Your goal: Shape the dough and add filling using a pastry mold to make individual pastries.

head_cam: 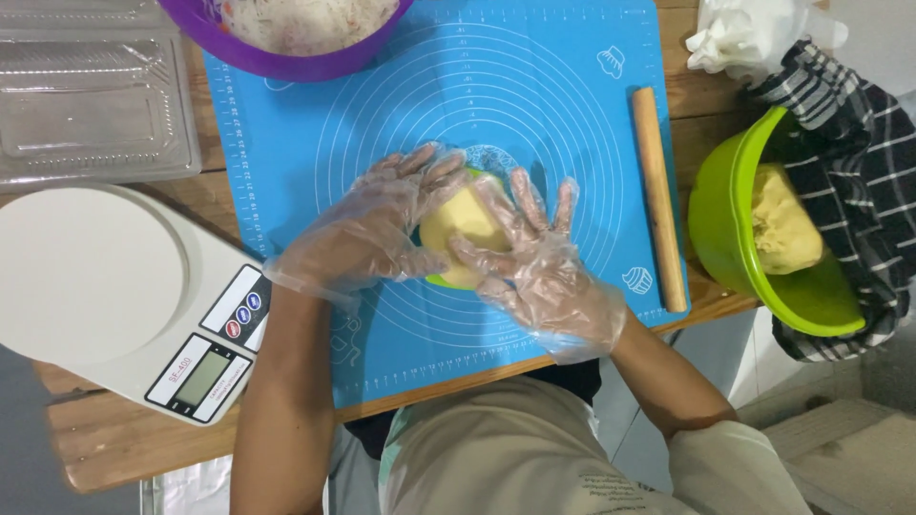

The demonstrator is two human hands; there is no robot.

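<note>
My left hand (372,229) and my right hand (534,257), both in clear plastic gloves, press on a piece of pale yellow dough (461,224). The dough lies in a small green mould (441,280), whose rim peeks out beneath it. Mould and dough rest in the middle of a blue silicone baking mat (286,143) printed with white circles. My fingers spread over the dough from both sides and cover part of it.
A wooden rolling pin (658,195) lies on the mat's right edge. A lime-green bowl (716,219) with more dough (784,219) under a checked cloth (859,162) sits right. A purple bowl (277,59) of filling stands at top, a white kitchen scale (95,277) and clear plastic trays (91,105) left.
</note>
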